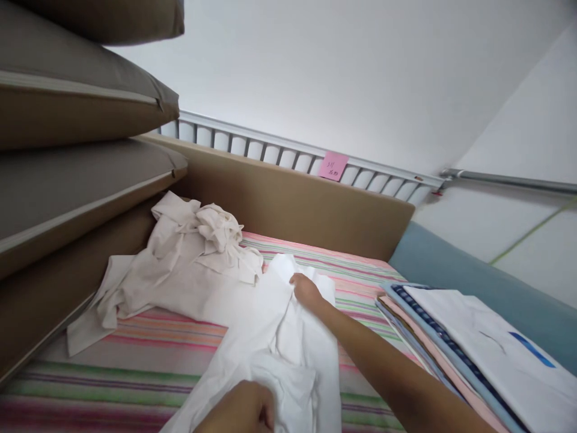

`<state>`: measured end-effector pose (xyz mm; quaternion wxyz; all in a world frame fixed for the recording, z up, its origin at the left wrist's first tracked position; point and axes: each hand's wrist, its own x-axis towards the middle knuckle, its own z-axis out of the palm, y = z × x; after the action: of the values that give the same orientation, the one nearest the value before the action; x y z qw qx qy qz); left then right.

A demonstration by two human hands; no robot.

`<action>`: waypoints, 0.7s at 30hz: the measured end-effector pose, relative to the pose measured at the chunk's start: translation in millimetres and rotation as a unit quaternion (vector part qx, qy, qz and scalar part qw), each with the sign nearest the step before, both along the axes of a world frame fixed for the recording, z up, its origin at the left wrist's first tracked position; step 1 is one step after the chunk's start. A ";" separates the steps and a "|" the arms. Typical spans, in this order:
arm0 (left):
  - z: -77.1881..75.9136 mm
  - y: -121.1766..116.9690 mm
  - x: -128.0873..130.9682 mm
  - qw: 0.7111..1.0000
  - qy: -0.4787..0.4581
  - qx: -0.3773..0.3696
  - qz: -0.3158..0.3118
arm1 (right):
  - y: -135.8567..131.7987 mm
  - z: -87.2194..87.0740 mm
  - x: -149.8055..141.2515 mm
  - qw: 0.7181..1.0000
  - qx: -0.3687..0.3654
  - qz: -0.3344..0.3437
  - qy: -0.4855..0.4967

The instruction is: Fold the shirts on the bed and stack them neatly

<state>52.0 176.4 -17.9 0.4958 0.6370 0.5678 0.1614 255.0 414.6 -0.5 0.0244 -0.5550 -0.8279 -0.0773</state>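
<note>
A white garment that looks like a shirt (252, 343) lies spread and wrinkled over the striped sheet, running down past the bottom edge of the view. My right hand (309, 291) is closed on its far part, the fingertips gripping the fabric. Nearer to me, at the bottom edge, my left hand (246, 409) is curled and closed on the near part of the same shirt; some of its fingers are hidden. Left of the shirt sits a crumpled off-white cloth (193, 258), bunched up at its far end and meeting the shirt's left side.
Folded garments (491, 337) are stacked on the right, a white one on top. Grey-brown cushions (85, 180) pile up at the left. A tan backboard (288, 198) and a blue side panel (478, 276) border the striped sheet (157, 355). A pink note (333, 165) hangs on the radiator (261, 147).
</note>
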 end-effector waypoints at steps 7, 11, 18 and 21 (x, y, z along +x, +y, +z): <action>2.0 1.9 2.2 0.999 -0.039 -0.028 -0.020 | 5.6 -5.1 -22.0 0.998 0.001 -0.059 0.027; 23.6 -8.4 -0.9 0.996 -0.073 -0.046 -0.013 | -3.6 -24.2 -36.9 0.994 -0.107 -0.008 0.005; 59.8 0.4 -59.3 0.960 -0.226 0.110 0.125 | -67.8 29.8 -52.1 0.992 -0.084 0.067 0.073; 53.2 2.4 -89.4 0.926 -0.197 0.166 0.276 | -154.0 51.3 -52.5 0.970 -0.031 0.202 0.136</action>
<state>-37.4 178.8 35.3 0.4206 0.4836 0.5769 0.5063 202.5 260.6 50.9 0.1345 -0.3826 -0.9136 0.0311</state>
